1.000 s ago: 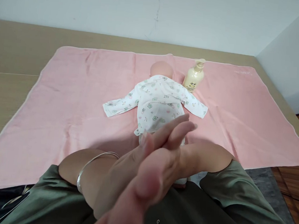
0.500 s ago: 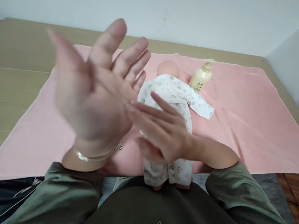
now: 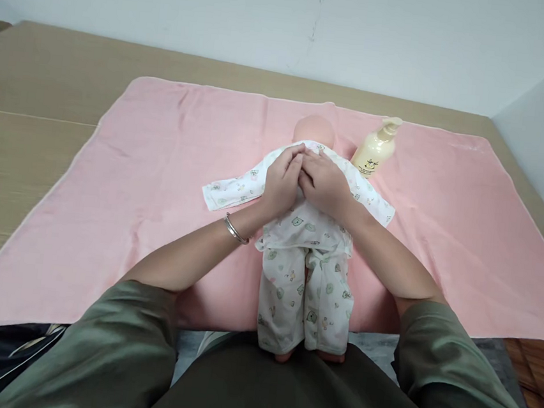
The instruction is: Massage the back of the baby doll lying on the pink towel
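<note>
Rests bent fingers on the upper part of the patterned white shirt, with the tips of 1 hand meeting those of the other. Holds the left hand and right hand open and loosely cupped, knuckles up, palms hidden. Wears a silver bracelet on the left wrist. Reaches in with 2 bare forearms, angled inward from rolled green sleeves.

Has the doll directly under the 2 hands, lying lengthwise on the pink blanket, bald head pointing away and 2 arms spread wide. Shows matching pants below the shirt, with 2 feet poking out at the near edge, just by the dark green top. Cannot tell from here whether lying face up or face down.

Includes 1 cream pump bottle just beside the doll's right-hand shoulder in view, also on the blanket. Shows the blanket spread wide over the wooden worktop, with creases, and behind that a pale wall marked by a thin crack.
</note>
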Demonstrator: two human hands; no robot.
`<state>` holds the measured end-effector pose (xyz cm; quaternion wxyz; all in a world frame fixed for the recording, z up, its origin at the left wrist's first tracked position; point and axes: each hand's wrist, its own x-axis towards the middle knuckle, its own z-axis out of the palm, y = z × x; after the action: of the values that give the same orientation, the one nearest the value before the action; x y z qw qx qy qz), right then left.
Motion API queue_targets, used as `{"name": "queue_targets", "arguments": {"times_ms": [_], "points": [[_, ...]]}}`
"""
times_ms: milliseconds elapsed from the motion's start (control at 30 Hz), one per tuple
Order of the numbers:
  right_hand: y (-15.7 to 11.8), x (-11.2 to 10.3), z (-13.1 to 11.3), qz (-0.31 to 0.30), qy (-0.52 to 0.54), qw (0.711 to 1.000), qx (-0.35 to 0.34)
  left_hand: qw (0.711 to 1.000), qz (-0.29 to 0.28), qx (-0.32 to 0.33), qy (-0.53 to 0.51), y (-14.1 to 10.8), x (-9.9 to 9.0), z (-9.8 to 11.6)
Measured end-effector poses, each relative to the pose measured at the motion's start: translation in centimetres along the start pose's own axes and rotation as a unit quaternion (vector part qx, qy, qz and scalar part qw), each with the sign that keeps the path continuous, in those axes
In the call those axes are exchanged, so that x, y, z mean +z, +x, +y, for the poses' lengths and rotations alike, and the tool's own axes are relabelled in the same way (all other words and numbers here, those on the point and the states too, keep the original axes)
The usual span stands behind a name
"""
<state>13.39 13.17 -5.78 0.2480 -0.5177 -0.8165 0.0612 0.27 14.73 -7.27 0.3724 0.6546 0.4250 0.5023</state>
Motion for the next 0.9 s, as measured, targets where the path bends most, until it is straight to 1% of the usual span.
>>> {"name": "queue_targets", "arguments": {"times_ms": [100,167,200,233,300,367,400,467,533,600,667,767,833,900], "points": [[0.0,-0.5,0.5,-0.024,-0.027,0.997,0.063,0.996,-0.020,0.038,0.073,-0.6,0.0,-0.4],[-0.4,-0.6,0.0,-0.022,-0.058,0.993,0.104,0.993,-0.020,0.055,0.103,-0.8,0.1,-0.8],[-0.6,-0.6,-0.5,-0.017,-0.073,0.991,0.114,0.992,-0.018,0.060,0.111,-0.9,0.1,-1.1],[-0.9,-0.6,-1.1,-0.013,-0.084,0.990,0.114,0.991,-0.015,0.062,0.115,-1.0,0.1,-1.3],[-1.3,-0.8,-1.9,-0.016,-0.090,0.992,0.088,0.991,-0.009,0.063,0.116,-1.0,0.1,-1.6],[-1.3,-1.3,-2.0,-0.046,-0.080,0.994,0.056,0.991,-0.005,0.067,0.117,-1.0,0.1,-1.8],[-1.1,-1.6,-1.8,-0.061,-0.075,0.994,0.052,0.990,-0.004,0.069,0.120,-1.0,0.1,-1.8],[-0.6,-2.1,-0.9,-0.070,-0.075,0.992,0.077,0.990,0.000,0.067,0.128,-1.0,0.2,-1.8],[-0.3,-2.4,-0.4,-0.057,-0.092,0.987,0.122,0.989,0.004,0.062,0.133,-1.0,0.4,-1.7],[-0.6,-2.1,-0.7,-0.039,-0.118,0.981,0.151,0.989,0.006,0.062,0.133,-1.1,0.5,-1.7],[-1.3,-1.6,-1.8,-0.024,-0.138,0.980,0.144,0.989,0.006,0.065,0.131,-1.1,0.5,-1.6],[-2.2,-1.0,-3.3,-0.032,-0.126,0.988,0.082,0.989,0.001,0.066,0.133,-1.1,0.3,-1.5],[-2.0,-1.0,-3.2,-0.059,-0.101,0.991,0.060,0.988,-0.001,0.069,0.135,-1.1,0.3,-1.5],[-1.3,-1.3,-2.2,-0.080,-0.078,0.990,0.081,0.988,0.000,0.068,0.138,-1.2,0.4,-1.5]]}}
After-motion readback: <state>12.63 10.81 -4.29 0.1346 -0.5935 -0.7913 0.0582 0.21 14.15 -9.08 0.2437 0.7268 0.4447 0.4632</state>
